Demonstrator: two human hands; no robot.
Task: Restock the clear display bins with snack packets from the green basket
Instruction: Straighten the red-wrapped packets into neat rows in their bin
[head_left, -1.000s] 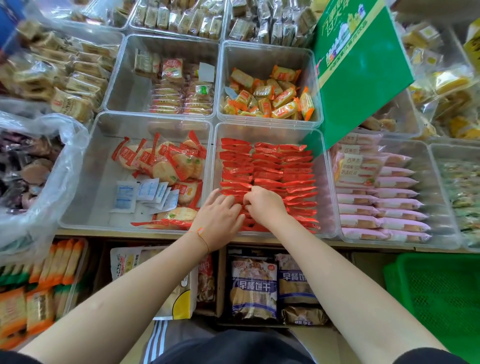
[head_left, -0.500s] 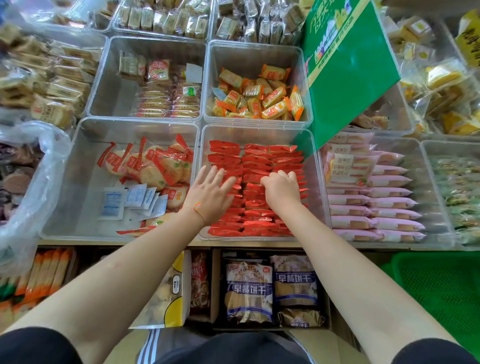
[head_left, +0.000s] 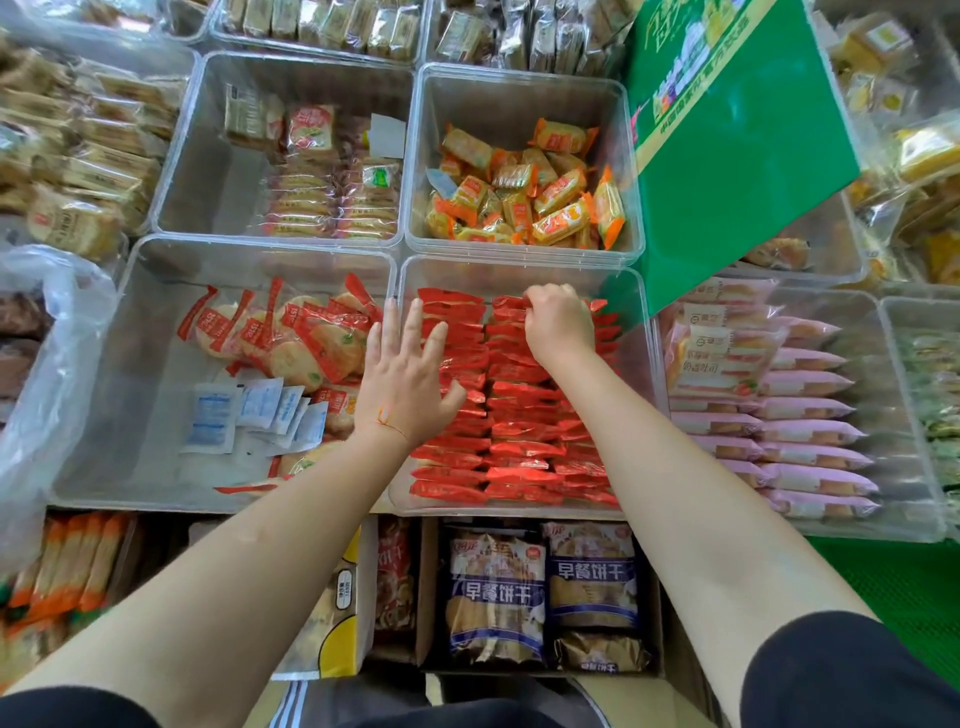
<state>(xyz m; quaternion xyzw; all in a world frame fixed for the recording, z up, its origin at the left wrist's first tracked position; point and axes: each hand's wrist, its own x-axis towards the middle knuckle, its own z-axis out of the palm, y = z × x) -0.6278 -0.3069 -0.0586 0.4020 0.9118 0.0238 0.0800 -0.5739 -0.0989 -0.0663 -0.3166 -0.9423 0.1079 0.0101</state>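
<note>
Looking down from the head camera, I see nearest me a cardboard box (head_left: 540, 597) under the shelf edge, holding blue-labelled biscuit bags. At the lower right, a corner of the green basket (head_left: 898, 582) shows; I cannot see any packets in it. Above the box sits the clear bin (head_left: 519, 512) of red packets (head_left: 519, 415), laid in tidy rows. My left hand (head_left: 402, 376) is open, fingers straight and spread, resting at the left side of the red rows by the bin's wall. My right hand (head_left: 558, 325) is farther in, fingers curled down onto the far red packets; I think it pinches one, though the knuckles hide the fingertips. Left of this bin is another clear bin (head_left: 104, 415) with round crackers in red-striped wrappers (head_left: 291, 338) and small white sachets (head_left: 249, 410). To the right, a bin holds pink packets (head_left: 805, 415) in stacked rows. Farther back, one bin carries loose orange packets (head_left: 524, 192), with a half-filled bin of pale biscuit packs (head_left: 322, 176) beside it. A green sign board (head_left: 737, 156) leans at the far right.
</note>
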